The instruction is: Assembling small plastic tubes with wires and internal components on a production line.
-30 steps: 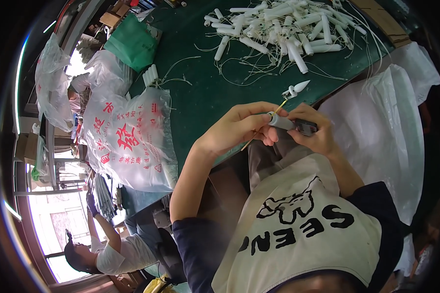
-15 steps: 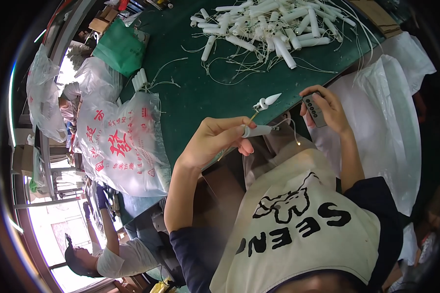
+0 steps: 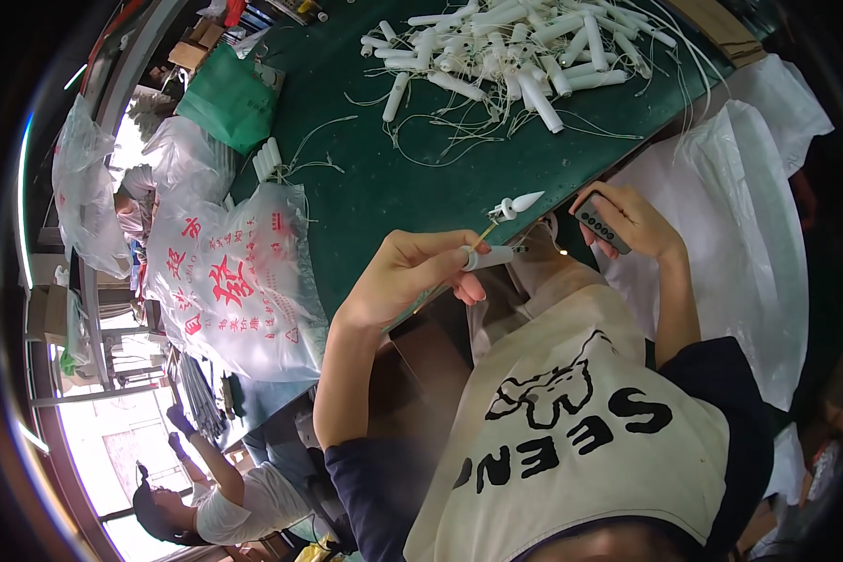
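My left hand point(image 3: 407, 276) is closed on a white candle-shaped tube point(image 3: 493, 257). The same fingers pinch a thin yellowish stick point(image 3: 482, 234), with a white flame-shaped tip point(image 3: 525, 202) at its far end. A small lit bulb point(image 3: 563, 252) glows at the end of a thin wire just right of the tube. To the right, my right hand point(image 3: 641, 223) grips a small grey remote control point(image 3: 598, 228) with dark round buttons, turned toward the tube. Fingers partly cover both the tube's near end and the remote's edges.
A heap of white tubes with thin wires point(image 3: 525, 56) lies at the back of the green table point(image 3: 347, 215). Several more tubes point(image 3: 267, 159) lie at left, near a printed plastic bag point(image 3: 234, 281) and a green bag point(image 3: 229, 98). White sheeting point(image 3: 721, 244) hangs at right. A co-worker point(image 3: 244, 496) is at lower left.
My right hand has turned the remote slightly and lowered it a little. The lit bulb has swung up and left. My left hand barely moved; the co-worker's gloved hands shifted.
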Demonstrator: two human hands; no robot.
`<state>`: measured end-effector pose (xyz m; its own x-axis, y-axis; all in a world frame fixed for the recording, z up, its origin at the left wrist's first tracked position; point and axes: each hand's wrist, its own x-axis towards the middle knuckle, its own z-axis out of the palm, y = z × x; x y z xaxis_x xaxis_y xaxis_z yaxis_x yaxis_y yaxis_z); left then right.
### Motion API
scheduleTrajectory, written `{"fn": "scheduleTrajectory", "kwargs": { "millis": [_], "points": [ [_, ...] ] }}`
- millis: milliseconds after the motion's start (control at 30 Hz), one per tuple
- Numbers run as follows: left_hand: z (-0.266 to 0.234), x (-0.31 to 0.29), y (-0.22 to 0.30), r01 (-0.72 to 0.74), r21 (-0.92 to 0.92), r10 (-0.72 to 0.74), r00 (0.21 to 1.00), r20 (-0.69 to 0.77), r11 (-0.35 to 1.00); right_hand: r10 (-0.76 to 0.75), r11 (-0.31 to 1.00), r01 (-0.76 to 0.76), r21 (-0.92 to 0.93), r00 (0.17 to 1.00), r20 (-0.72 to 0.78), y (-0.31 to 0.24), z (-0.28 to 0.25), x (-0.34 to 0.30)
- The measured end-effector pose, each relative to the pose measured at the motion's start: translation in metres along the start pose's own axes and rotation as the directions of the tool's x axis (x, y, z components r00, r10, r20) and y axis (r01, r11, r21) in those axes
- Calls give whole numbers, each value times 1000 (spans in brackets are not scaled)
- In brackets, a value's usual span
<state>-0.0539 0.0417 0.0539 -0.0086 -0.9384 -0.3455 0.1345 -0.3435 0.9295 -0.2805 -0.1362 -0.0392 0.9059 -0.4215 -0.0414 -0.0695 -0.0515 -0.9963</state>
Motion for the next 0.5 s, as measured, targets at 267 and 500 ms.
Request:
{"fn": "scheduleTrajectory", "kwargs": {
  "millis": [267,500],
  "points": [
    [0,2,3,-3,15,3,1000,16,1000,-213,976,216,16,971,-105,-12,28,14],
    [1,9,5,-44,-18,45,995,87,999,-521,829,484,-281,851,-72,-16,67,31]
  ]
}}
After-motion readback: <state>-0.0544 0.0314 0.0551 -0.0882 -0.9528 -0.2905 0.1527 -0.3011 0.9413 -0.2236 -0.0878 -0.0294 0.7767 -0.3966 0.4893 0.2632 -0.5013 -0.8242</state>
